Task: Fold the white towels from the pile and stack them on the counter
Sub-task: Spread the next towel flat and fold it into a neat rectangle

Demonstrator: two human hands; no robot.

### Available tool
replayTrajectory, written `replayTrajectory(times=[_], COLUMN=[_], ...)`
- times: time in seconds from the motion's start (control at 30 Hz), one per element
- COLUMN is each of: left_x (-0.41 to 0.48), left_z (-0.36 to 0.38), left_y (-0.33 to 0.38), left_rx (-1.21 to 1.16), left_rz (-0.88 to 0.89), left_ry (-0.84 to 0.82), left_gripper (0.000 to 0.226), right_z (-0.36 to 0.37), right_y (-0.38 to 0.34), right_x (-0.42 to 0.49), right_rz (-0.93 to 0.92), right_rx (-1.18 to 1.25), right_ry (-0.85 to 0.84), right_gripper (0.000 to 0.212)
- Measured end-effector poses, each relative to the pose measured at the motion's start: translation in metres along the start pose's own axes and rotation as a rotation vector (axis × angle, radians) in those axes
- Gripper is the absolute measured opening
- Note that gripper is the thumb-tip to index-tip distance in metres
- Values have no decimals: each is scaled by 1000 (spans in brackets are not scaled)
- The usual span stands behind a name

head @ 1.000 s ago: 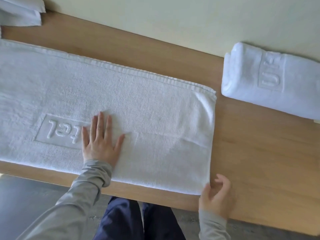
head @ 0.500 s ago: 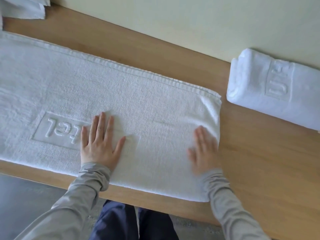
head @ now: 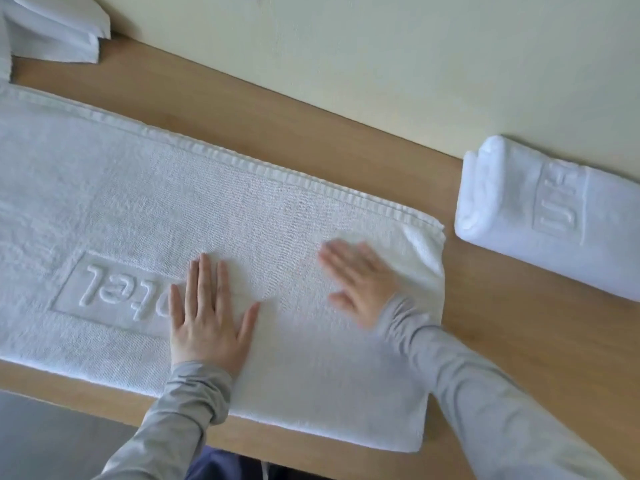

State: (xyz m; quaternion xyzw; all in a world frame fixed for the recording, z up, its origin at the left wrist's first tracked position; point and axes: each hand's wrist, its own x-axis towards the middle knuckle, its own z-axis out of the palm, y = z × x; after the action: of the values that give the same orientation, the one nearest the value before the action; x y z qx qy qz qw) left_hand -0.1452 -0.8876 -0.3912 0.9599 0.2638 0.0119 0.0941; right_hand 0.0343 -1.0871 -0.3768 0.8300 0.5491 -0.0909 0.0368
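Note:
A long white towel (head: 277, 209) with an embossed "hotel" panel lies flat, folded lengthwise, across the wooden counter (head: 519, 341). My left hand (head: 207, 317) presses flat on it near the panel's right end, fingers straight. My right hand (head: 360, 282), blurred by motion, lies flat on the towel near its right end. A folded white towel (head: 554, 216) with an embossed panel sits on the counter at the right, apart from the long one. More white towels (head: 55, 29) lie at the far left corner.
A pale wall (head: 381, 57) runs along the counter's far edge. The counter's near edge crosses the bottom of the view, with grey floor (head: 52, 438) below it. Bare wood shows between the two towels at right.
My right hand left the towel's near right corner, came onto the towel and slid leftward across it. My left hand stayed pressed in place. The view shifted slightly.

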Motion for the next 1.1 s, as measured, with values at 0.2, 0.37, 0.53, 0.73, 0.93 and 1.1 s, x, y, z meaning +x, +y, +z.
replayTrajectory(times=[0.2, 0.37, 0.53, 0.73, 0.93, 1.1], left_x=[1, 58, 160, 211, 220, 231], left_z=[-6, -24, -26, -11, -18, -29], left_y=[4, 31, 99, 120, 120, 118], left_rx=[-68, -333, -444, -395, -246, -168], left_rz=[1, 59, 282, 270, 390, 472], left_ry=[8, 70, -72, -245, -328, -422], left_gripper=[77, 52, 29, 16, 12, 14], right_z=[-12, -27, -35, -41, -58, -62], right_y=[102, 109, 126, 137, 143, 141], right_x=[-15, -17, -9, 5, 10, 15], right_rz=[520, 655, 667, 720, 634, 587], right_rx=[136, 207, 335, 458, 372, 309], right_ry=[-18, 369, 221, 91, -94, -147], right_gripper=[61, 27, 11, 15, 19, 18])
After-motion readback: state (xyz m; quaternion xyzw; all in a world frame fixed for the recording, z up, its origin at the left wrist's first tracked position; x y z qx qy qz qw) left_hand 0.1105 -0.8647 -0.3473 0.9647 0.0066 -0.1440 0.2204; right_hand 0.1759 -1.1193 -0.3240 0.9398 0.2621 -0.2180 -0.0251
